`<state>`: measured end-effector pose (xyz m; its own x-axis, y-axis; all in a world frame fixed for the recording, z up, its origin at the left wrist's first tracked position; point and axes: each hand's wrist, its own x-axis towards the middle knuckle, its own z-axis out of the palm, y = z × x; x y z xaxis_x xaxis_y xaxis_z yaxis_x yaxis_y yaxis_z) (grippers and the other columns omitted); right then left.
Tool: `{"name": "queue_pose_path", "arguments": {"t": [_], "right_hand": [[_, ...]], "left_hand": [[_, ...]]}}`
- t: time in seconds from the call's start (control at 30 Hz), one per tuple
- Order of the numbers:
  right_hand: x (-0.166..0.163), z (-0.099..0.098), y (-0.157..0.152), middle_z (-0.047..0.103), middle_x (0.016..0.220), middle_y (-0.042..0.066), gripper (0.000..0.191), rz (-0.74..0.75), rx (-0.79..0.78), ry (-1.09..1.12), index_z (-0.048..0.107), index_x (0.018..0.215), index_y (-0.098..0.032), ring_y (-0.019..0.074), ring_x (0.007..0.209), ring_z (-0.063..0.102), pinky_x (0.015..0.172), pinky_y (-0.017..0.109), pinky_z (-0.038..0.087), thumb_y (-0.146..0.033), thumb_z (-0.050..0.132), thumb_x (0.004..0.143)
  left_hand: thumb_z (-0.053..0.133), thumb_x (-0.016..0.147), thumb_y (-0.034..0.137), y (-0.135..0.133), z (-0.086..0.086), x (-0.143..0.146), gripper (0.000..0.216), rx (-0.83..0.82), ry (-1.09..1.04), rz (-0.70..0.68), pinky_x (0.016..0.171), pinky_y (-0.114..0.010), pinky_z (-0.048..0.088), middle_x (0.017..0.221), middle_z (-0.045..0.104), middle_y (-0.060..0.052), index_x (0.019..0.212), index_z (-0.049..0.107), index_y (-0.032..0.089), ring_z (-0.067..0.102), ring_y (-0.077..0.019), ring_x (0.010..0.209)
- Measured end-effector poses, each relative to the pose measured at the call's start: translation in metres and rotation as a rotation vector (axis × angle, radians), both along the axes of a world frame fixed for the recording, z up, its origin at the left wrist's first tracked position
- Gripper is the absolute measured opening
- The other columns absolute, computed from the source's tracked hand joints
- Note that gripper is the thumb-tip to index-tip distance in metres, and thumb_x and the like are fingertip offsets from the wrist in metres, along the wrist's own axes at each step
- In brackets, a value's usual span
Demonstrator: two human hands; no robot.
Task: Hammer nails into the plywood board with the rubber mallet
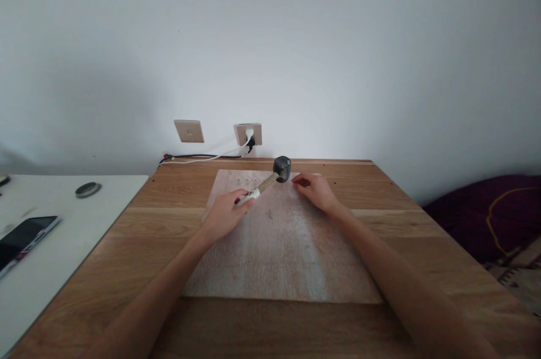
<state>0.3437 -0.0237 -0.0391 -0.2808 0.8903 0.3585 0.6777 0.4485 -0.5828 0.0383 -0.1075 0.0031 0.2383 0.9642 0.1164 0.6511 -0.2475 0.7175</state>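
My left hand [224,211] is wrapped round the light handle of a rubber mallet [266,182]. The mallet's black head points away from me, raised near the far edge of a worn wooden board [270,257]. Just right of the head, my right hand [316,190] is closed in a pinch over the board's far right part. Whatever those fingertips hold, if anything, is too small to make out. A short row of small nail-like marks [248,181] shows along the board's far left edge.
The board lies on a wooden table [147,269]. Behind it, a wall socket [248,134] has plugs and cables running left. A phone [27,240] and a round lid [88,189] lie on a white surface at left. Dark purple fabric [473,218] is at right.
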Motion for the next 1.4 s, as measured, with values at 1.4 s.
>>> {"name": "queue_pose_path", "arguments": {"t": [1.4], "right_hand": [[-0.059, 0.051, -0.086, 0.068, 0.103, 0.01, 0.023, 0.43, 0.285, -0.541, 0.069, 0.111, -0.017, 0.022, 0.093, 0.065, 0.081, 0.034, 0.054, -0.006, 0.053, 0.1]], "left_hand": [[0.054, 0.091, 0.056, 0.004, 0.006, 0.014, 0.048, -0.085, -0.162, 0.051, 0.052, -0.026, 0.042, 0.072, 0.068, -0.002, 0.112, 0.071, 0.016, 0.054, -0.0135, 0.051]]}}
